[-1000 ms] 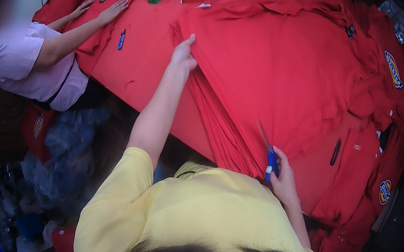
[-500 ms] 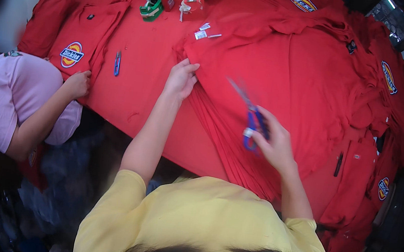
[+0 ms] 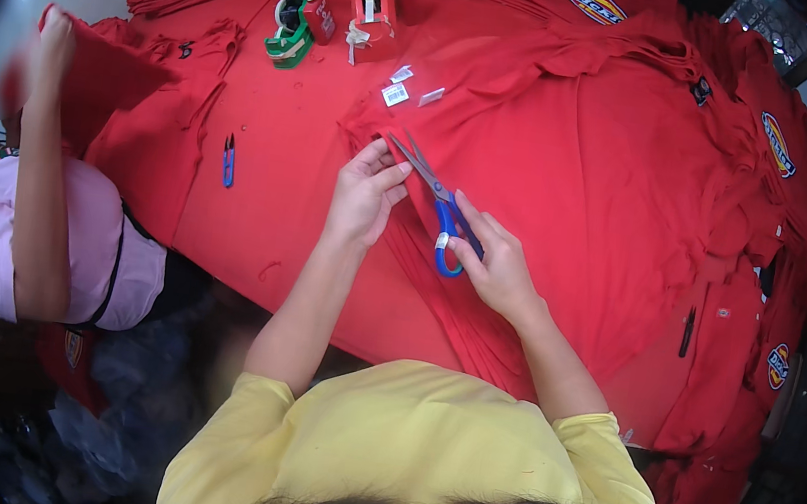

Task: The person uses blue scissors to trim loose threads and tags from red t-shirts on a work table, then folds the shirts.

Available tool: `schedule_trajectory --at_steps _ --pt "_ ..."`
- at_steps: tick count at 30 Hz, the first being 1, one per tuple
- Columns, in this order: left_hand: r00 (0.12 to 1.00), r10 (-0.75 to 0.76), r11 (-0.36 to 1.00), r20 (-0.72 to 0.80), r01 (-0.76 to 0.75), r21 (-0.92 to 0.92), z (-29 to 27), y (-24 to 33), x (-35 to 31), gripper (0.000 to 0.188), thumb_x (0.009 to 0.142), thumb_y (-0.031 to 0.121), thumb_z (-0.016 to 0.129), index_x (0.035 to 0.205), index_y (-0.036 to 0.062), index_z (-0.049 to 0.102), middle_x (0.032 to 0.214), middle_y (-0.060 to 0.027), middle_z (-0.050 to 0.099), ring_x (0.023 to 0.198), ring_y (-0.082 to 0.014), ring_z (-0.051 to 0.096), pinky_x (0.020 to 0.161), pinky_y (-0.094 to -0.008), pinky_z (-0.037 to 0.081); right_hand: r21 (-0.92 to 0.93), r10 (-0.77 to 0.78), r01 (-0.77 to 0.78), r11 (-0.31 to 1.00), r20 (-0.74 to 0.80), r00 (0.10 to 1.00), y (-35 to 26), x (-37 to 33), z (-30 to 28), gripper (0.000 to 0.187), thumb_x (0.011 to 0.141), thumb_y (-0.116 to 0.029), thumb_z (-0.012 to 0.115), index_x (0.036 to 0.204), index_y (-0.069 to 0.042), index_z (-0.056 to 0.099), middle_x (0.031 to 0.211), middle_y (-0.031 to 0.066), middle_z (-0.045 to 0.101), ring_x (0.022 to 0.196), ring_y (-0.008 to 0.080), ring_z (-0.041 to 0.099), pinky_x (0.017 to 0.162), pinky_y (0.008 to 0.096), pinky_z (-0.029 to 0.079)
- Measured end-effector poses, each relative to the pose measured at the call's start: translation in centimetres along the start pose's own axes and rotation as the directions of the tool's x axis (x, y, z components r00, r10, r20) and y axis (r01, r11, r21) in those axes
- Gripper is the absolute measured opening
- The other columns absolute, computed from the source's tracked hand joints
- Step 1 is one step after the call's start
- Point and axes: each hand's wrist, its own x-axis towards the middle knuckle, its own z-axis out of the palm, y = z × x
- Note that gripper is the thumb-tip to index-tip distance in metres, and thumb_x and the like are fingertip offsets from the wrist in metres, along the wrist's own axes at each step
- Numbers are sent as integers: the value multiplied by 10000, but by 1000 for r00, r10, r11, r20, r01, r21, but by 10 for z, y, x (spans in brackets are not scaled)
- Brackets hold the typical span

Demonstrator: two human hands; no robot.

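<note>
A large red shirt [image 3: 535,167] lies spread out in front of me, its left edge in loose folds. My left hand [image 3: 368,187] is closed on that edge, pinching the cloth between thumb and fingers. In my right hand [image 3: 495,263] is a pair of blue-handled scissors [image 3: 444,207], fingers wrapped round the handles. The blades are parted, with their tips beside my left fingertips at the cloth's edge. Whether they touch the cloth, I cannot tell. Just beyond lie several small white labels [image 3: 395,96].
Blue thread snips [image 3: 229,162] lie to the left. Green [image 3: 290,42] and red tape dispensers [image 3: 371,21] stand at the back beside a pen holder. Red shirts with badges [image 3: 777,145] are heaped at right. A black pen-like object [image 3: 687,332] lies there. At left, a co-worker [image 3: 46,208] lifts red cloth.
The scissors have moved left and up to my left hand, which still pinches the cloth's edge. The co-worker has raised an arm, lifting red cloth off the table.
</note>
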Motion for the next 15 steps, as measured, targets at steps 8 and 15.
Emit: schedule_trajectory --at_steps 8,15 --pt "997 -38 999 66 37 6 2 -1 -3 386 849 -6 607 1216 91 537 1075 -16 609 991 -124 589 836 -315 485 304 303 -344 888 174 937 -10 1 -12 490 941 -178 538 1398 -59 406 993 146 608 799 230 595 776 340 485" --pt "993 -66 997 99 61 55 9 5 -9 510 841 -30 587 1317 98 458 1104 -28 593 993 -134 579 866 -331 471 57 -175 185 981 -142 974 14 2 0 475 910 -47 541 1376 -54 449 881 70 608 660 79 552 621 234 476"
